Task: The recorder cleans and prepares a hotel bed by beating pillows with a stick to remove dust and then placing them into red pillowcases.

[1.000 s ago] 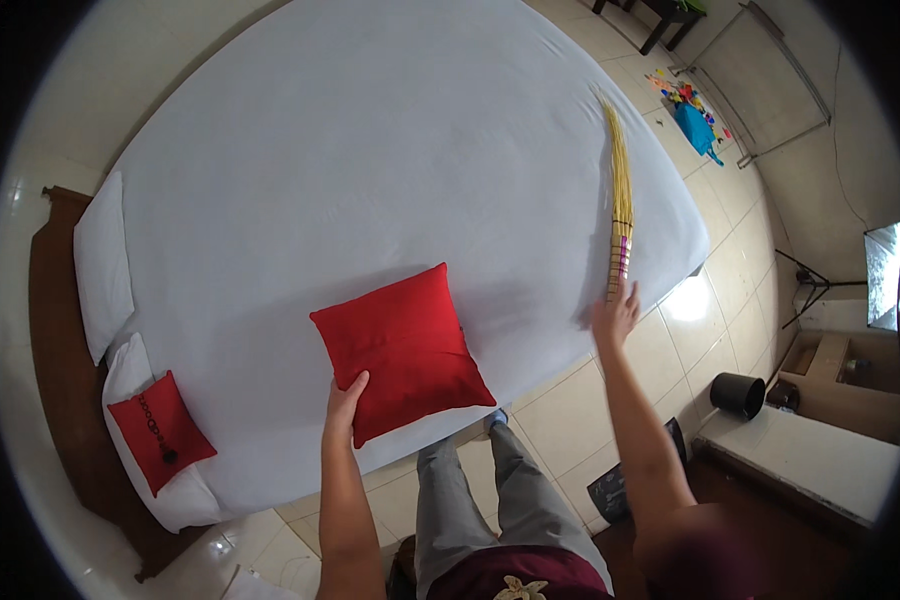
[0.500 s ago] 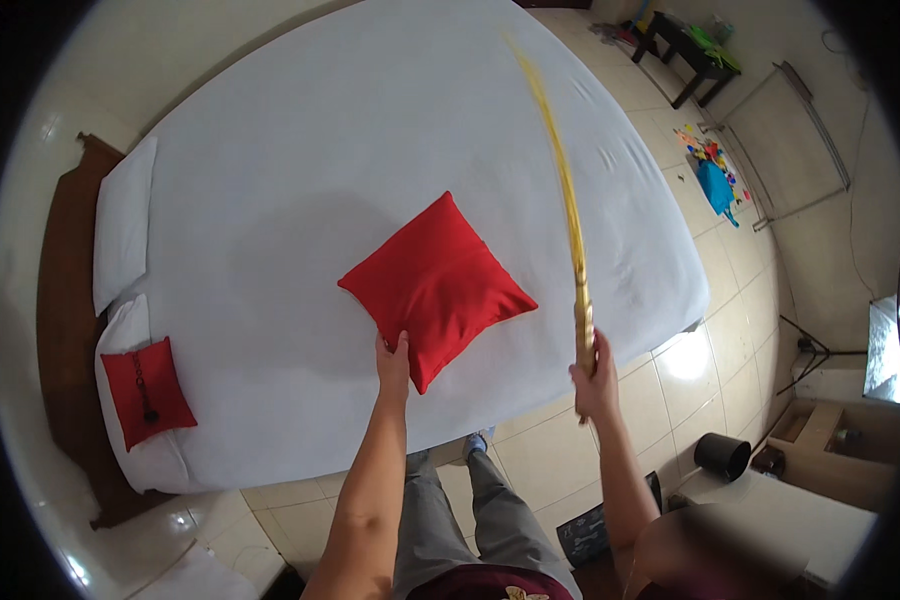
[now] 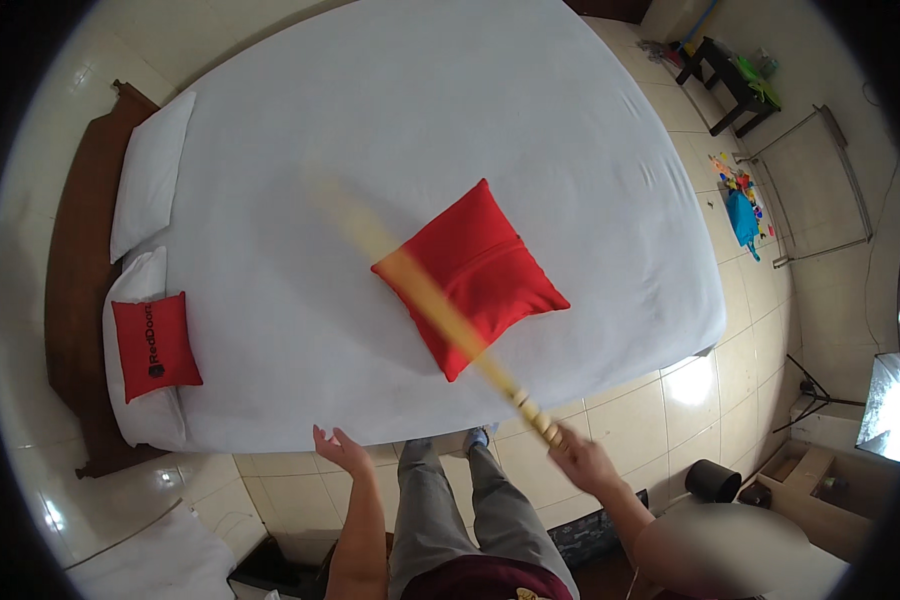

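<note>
My right hand is closed round the ringed handle of a thin yellow stick broom. The broom slants up and left across the red cushion, its far part smeared by motion. Whether its tips press on the cushion I cannot tell. That cushion lies cornerwise on the white bed sheet. Off the bed's near edge, my left hand is open, fingers apart, holding nothing.
A second red cushion leans on white pillows by the wooden headboard. Across the tiled floor stand a metal rack, a dark bench and a black bin. A blue bag lies among small colourful pieces.
My left hand has let go of the red cushion and drawn back toward me. The broom has swung left, from beside the cushion to across it.
</note>
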The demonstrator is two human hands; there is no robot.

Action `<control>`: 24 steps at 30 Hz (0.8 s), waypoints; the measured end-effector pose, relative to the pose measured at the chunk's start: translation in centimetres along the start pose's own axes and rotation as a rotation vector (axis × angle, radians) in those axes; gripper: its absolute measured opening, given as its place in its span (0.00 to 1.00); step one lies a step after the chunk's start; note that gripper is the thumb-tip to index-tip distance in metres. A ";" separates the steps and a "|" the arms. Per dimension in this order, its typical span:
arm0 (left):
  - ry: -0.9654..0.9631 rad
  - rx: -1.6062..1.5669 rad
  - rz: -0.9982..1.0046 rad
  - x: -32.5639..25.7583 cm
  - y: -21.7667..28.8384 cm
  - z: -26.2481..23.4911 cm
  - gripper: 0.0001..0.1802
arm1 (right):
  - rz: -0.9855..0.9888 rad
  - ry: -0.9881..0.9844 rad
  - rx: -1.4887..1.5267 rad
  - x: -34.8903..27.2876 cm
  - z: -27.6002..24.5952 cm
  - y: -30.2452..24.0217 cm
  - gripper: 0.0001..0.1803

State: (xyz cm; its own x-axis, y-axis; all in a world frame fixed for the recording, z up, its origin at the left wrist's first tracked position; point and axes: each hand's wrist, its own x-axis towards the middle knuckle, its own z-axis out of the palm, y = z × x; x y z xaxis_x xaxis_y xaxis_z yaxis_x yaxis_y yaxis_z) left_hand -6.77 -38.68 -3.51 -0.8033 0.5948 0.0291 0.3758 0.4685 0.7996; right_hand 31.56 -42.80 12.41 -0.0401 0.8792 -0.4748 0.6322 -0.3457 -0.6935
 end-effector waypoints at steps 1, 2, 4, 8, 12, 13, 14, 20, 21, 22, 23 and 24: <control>-0.027 0.027 0.043 0.0 -1.0 -0.8 0.25 | 0.019 0.158 0.128 0.9 0.9 0.8 0.25; -0.056 0.052 0.088 -0.1 -1.9 -1.4 0.26 | 0.038 0.318 0.257 1.6 1.5 1.4 0.25; -0.067 0.065 0.038 -0.6 -2.7 -2.2 0.26 | 0.151 0.012 0.092 2.7 0.8 0.1 0.25; -0.047 0.071 -0.009 -0.6 -3.7 -3.3 0.25 | -0.025 -0.517 -0.271 3.1 -0.5 -2.2 0.25; -0.071 0.099 0.002 -0.5 -3.7 -3.4 0.25 | -0.010 0.160 0.273 3.0 1.1 -3.1 0.22; -0.078 0.097 0.002 -0.6 -3.6 -3.3 0.25 | -0.063 0.336 0.305 3.4 1.9 -2.4 0.21; -0.101 0.090 0.015 -0.7 -3.3 -3.1 0.24 | -0.059 0.343 0.302 3.7 1.7 -1.7 0.21; -0.213 -0.059 -0.008 0.0 -1.3 -0.4 0.21 | 0.146 0.447 0.157 4.6 -0.7 -1.4 0.23; -0.263 -0.174 0.025 0.5 -1.2 0.6 0.21 | 0.068 0.534 0.271 4.7 0.3 -0.7 0.24; -0.345 -0.221 0.035 0.6 -0.3 2.3 0.21 | 0.073 0.545 0.268 4.7 0.6 0.0 0.24; -0.425 -0.267 0.046 0.6 1.0 4.1 0.20 | 0.007 0.514 0.170 4.9 0.9 0.7 0.23; -0.480 -0.296 0.097 0.4 2.8 5.8 0.20 | -0.057 0.481 0.073 4.9 1.0 1.3 0.23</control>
State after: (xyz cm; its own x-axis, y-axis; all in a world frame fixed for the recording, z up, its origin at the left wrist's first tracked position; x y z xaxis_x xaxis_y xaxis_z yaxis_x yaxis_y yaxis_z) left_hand -3.36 -33.31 -4.69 -0.4460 0.8882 -0.1103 0.2365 0.2357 0.9426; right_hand 31.37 -39.30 8.64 0.2996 0.9433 -0.1429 0.5827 -0.2995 -0.7555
